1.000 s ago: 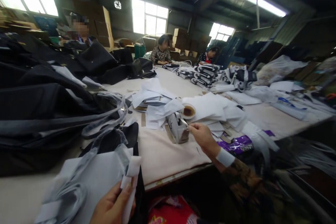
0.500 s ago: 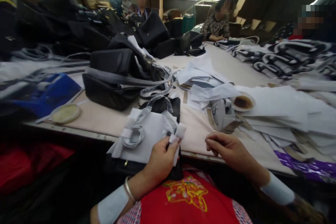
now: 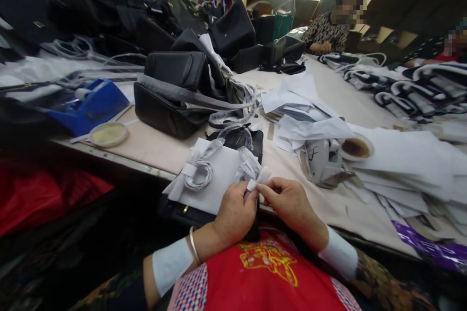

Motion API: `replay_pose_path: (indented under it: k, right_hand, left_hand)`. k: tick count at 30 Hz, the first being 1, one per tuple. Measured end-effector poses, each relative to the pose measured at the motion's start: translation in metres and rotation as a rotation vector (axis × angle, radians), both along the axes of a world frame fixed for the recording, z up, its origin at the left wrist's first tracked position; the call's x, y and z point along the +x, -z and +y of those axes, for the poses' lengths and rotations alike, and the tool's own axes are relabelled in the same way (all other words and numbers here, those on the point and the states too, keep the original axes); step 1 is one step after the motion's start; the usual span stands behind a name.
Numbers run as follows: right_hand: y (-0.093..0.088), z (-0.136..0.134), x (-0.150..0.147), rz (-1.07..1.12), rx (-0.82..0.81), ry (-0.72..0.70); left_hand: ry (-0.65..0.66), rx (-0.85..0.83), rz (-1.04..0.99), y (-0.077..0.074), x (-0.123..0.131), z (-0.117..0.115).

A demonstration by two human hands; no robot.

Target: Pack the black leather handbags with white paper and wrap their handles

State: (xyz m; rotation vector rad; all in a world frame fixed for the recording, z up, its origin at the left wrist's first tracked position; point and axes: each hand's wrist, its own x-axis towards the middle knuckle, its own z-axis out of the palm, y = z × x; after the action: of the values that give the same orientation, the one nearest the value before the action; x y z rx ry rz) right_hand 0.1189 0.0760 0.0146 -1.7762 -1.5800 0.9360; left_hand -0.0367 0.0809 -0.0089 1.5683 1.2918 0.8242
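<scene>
In front of me a black bag (image 3: 189, 210) lies on the table's edge, with white paper (image 3: 222, 167) spread over it. A strap coil (image 3: 199, 176), bound with a white wrap, rests on the paper's left side. My left hand (image 3: 237, 211) pinches a small white paper strip (image 3: 251, 185) at the paper's right side, beside the plastic-wrapped handle (image 3: 248, 163). From the right, my right hand (image 3: 290, 201) meets it, thumb and finger closed at the same strip. The fingers partly cover the strip.
Black bags (image 3: 175, 90) pile up at the left. A blue tape dispenser (image 3: 97, 107) stands near a round yellowish lid (image 3: 108, 134). To the right are a grey tape dispenser (image 3: 324, 163), a dish of brown stuff (image 3: 355, 147) and paper stacks (image 3: 397, 155). Co-workers sit across the table.
My right hand has moved left from above the bare table to the strip, joining my left hand. The whole view has shifted, with things now further right.
</scene>
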Motion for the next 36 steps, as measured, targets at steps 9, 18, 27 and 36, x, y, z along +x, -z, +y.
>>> replay_pose_path:
  k: [9, 18, 27, 36]
  right_hand:
    - [0.003, -0.006, 0.015, 0.057, 0.372, -0.013]
    - [0.014, 0.005, -0.001, 0.510, 0.068, 0.075]
    - [0.009, 0.018, 0.000, 0.442, -0.007, 0.020]
    - [0.003, 0.024, -0.006, 0.381, -0.017, -0.004]
  left_hand:
    - [0.026, -0.437, -0.344, -0.002, -0.005, 0.001]
    - [0.116, -0.550, -0.537, 0.002, -0.010, -0.003]
    - [0.157, -0.347, -0.364, 0.004, -0.010, -0.003]
    - [0.061, -0.574, -0.590, 0.006, -0.012, 0.000]
